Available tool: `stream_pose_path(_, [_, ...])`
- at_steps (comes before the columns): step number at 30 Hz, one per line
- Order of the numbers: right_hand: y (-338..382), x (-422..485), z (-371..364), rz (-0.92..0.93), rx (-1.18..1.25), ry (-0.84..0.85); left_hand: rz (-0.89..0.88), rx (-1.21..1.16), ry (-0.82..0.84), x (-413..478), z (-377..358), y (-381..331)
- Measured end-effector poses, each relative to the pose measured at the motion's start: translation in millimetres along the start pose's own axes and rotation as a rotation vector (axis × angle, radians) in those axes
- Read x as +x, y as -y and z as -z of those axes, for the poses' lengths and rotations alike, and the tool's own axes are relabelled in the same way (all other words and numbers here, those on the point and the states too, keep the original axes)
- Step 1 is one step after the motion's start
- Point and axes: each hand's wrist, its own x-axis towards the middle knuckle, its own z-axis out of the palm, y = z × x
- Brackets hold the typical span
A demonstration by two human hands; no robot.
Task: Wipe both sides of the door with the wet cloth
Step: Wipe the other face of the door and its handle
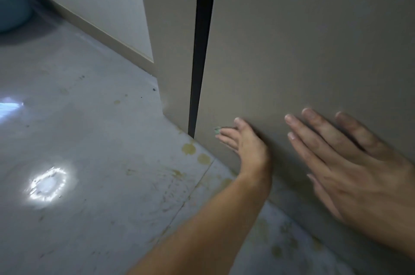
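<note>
While the left hand (244, 142) presses flat against the bottom corner of the plain grey-beige door panel (314, 38), only a small greenish scrap of the wet cloth (217, 130) shows past its fingertips; the rest lies hidden between palm and door. Its fingers look straight, pressing the cloth and not clenched round it, though the blur makes this hard to tell. The right hand (359, 162) lies spread on the same face of the door, fingers wide and holding nothing, and seems to brace the panel.

I judge the step in hand to be wiping the lowest strip of this side, near the dark vertical gap (202, 50) at the door's edge. How much of this face is done cannot be told. The next move probably calls for a firm sweep along the bottom edge, just above the glossy grey floor (101, 151) with its yellowish stains (188, 148). A round pale-blue basin (11, 0) stands well apart by the wall.
</note>
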Motion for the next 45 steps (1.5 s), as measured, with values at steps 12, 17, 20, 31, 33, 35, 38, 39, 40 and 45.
stream_pose_path(12, [-1.9, -18.4, -5.9, 0.001, 0.017, -0.014, -0.061, -0.071, 0.028, -12.3, -3.0, 2.4])
stream_pose_path(17, [-1.0, -18.3, -6.6, 0.007, 0.020, -0.003, 0.113, -0.247, -0.093, 140.6, 48.7, 21.5])
stream_pose_path(20, [-2.6, -17.8, -5.3, 0.015, 0.011, 0.039, 0.146, -0.143, -0.162, 177.3, 39.4, 91.4])
stream_pose_path(31, [-5.1, -25.6, -6.4, 0.046, -0.041, 0.037, 0.159, -0.504, 0.029, 87.8, 25.6, 48.2])
stream_pose_path(33, [-11.8, -38.7, -0.5, 0.042, -0.026, 0.027, 0.135, -0.349, -0.016, 71.4, 18.7, 39.7])
stream_pose_path(35, [-22.0, -62.6, 8.8, 0.015, -0.036, 0.008, -0.071, -0.175, -0.036, 18.9, -4.2, 33.2])
stream_pose_path(38, [-40.8, -96.0, 25.7, -0.054, -0.091, -0.002, -0.863, 0.167, 0.114, -73.5, -29.6, 21.5])
stream_pose_path(39, [-46.7, -104.6, 30.5, -0.079, -0.104, -0.010, -1.112, 0.296, 0.154, -84.5, -33.1, 14.9])
stream_pose_path(40, [-52.2, -112.2, 35.1, -0.104, -0.114, -0.021, -1.258, 0.406, 0.159, -87.1, -33.1, 2.1])
stream_pose_path(45, [-75.5, -143.3, 55.4, -0.264, -0.127, -0.123, -1.514, 0.628, 0.056, -66.8, -17.7, -48.1])
